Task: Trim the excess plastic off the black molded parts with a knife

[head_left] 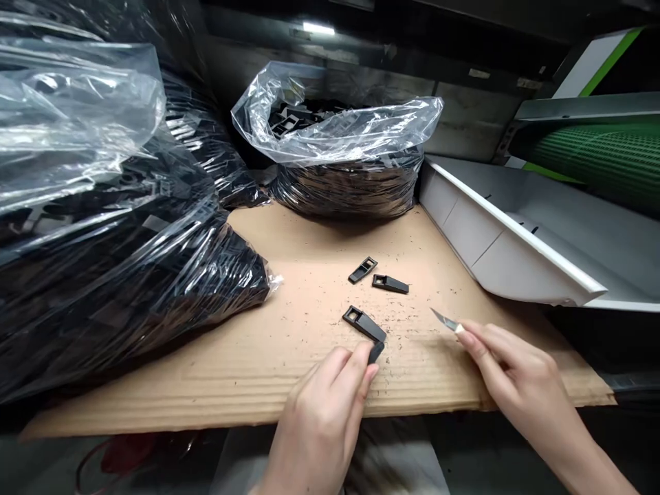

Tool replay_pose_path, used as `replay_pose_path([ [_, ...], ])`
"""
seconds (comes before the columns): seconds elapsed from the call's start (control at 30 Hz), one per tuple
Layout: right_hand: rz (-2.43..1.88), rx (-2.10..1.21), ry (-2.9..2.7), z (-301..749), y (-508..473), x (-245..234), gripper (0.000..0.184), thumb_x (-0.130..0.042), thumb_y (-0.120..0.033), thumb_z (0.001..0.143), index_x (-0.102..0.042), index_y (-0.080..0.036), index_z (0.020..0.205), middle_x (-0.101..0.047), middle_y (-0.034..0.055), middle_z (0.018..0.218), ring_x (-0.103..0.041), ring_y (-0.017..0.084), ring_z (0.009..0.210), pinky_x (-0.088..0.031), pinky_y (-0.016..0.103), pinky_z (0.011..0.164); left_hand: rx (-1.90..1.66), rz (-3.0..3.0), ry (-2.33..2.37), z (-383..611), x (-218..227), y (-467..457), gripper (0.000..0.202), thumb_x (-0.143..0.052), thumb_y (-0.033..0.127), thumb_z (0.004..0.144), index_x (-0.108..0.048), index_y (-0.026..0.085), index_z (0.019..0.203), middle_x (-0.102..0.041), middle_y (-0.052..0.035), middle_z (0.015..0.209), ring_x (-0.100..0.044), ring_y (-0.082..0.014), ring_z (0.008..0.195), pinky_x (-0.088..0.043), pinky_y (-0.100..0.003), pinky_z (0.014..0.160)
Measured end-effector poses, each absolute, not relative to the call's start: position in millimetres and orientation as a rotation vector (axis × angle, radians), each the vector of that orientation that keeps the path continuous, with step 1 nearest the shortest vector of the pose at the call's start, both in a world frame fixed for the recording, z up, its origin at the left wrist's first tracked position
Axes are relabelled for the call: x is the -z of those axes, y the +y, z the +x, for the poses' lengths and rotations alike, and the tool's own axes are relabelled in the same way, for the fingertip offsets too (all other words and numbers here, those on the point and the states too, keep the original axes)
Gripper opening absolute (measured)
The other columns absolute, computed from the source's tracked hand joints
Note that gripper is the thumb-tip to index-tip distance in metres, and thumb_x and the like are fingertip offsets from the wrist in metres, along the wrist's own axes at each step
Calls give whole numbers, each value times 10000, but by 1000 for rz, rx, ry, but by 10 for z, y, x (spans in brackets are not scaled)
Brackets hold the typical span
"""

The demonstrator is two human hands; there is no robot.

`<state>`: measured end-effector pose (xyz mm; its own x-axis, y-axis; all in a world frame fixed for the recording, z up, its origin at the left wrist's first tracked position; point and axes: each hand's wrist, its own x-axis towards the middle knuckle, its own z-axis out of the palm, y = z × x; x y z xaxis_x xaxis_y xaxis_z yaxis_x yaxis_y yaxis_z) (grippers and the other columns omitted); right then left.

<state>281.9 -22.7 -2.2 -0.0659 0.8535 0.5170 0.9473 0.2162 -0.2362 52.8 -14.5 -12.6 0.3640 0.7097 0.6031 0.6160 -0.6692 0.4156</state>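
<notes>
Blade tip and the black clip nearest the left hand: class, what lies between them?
In the head view, only bare cardboard flecked with black shavings separates the blade from that clip.

Both hands come up from the lower edge of the view with bare forearms; the left hand (324, 405) sits near the centre, back turned upward, knuckles toward the camera; its fingers (361, 368) curl forward and downward, tips bunched together in a pinch; the wrist is straight, in line with the forearm below; the right hand (515, 375) enters from the lower right at a slant, its forearm running diagonally to the corner; its fingers point to the left, pressed together with the thumb in a narrow pinch; the two hands lie near each other, not touching.
</notes>
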Motion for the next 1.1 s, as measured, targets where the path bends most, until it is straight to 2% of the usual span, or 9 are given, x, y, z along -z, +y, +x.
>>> replay_pose_path([
  [0.1, -1506, -10, -2062, 2695, -348, 13, 190, -441, -244, 867, -608, -208, 949, -622, 29, 753, -625, 148, 710, -484, 192, 558, -1210, 2498, 1221, 536, 125, -128, 265, -353, 170, 902, -512, 109, 1105, -623, -79, 810, -611, -185, 683, -492, -264, 553],
  [0.2, -1429, -125, -2099, 2477, -404, 21, 221, -417, -208, 872, -588, -192, 1010, -611, 35, 739, -607, 143, 626, -492, 221, 553, -1205, 2479, 1210, 531, 124, -125, 274, -342, 160, 906, -492, 116, 1131, -625, -79, 843, -612, -181, 727, -491, -254, 582],
  [0.57, -1413, 46, -2142, 2365, -360, 61, 242, -410, -216, 876, -599, -167, 1020, -595, 49, 699, -588, 143, 570, -475, 235, 524, -1145, 2486, 1238, 548, 122, -143, 284, -358, 142, 898, -487, 106, 1148, -625, -83, 866, -602, -181, 789, -463, -240, 644],
  [0.7, -1512, 53, -2050, 2473, -297, 69, 228, -442, -234, 868, -593, -187, 1032, -596, 33, 712, -605, 145, 602, -478, 236, 564, -1135, 2369, 1206, 501, 85, -154, 272, -376, 147, 890, -504, 128, 1130, -630, -72, 889, -599, -167, 795, -447, -224, 679],
  [0.8, -1503, -80, -1998, 2527, -253, -24, 197, -444, -248, 866, -586, -233, 1001, -575, 4, 700, -626, 134, 676, -487, 179, 558, -1053, 2028, 1179, 441, 15, -150, 196, -391, 184, 884, -570, 178, 965, -618, -2, 709, -581, -124, 627, -436, -183, 584],
  [0.9, -1506, -157, -2005, 2523, -256, -117, 171, -468, -284, 852, -574, -258, 984, -580, -8, 702, -639, 132, 756, -486, 124, 503, -944, 1680, 1199, 417, -56, -134, 213, -401, 243, 872, -551, 191, 730, -513, 37, 533, -472, -94, 471, -358, -159, 424],
  [1.0, -1503, -231, -2052, 2495, -297, -130, 185, -504, -310, 829, -575, -267, 994, -624, -5, 776, -630, 143, 882, -503, 96, 537, -949, 1522, 1202, 436, -90, -128, 240, -413, 276, 857, -497, 189, 650, -465, 38, 525, -394, -83, 448, -296, -149, 373],
  [1.1, -1522, -415, -2016, 2463, -336, -105, 217, -493, -328, 831, -597, -261, 1009, -656, 7, 906, -596, 153, 981, -514, 100, 645, -981, 1463, 1193, 458, -95, -137, 250, -415, 293, 849, -467, 190, 628, -446, 34, 536, -401, -89, 481, -292, -144, 387],
])
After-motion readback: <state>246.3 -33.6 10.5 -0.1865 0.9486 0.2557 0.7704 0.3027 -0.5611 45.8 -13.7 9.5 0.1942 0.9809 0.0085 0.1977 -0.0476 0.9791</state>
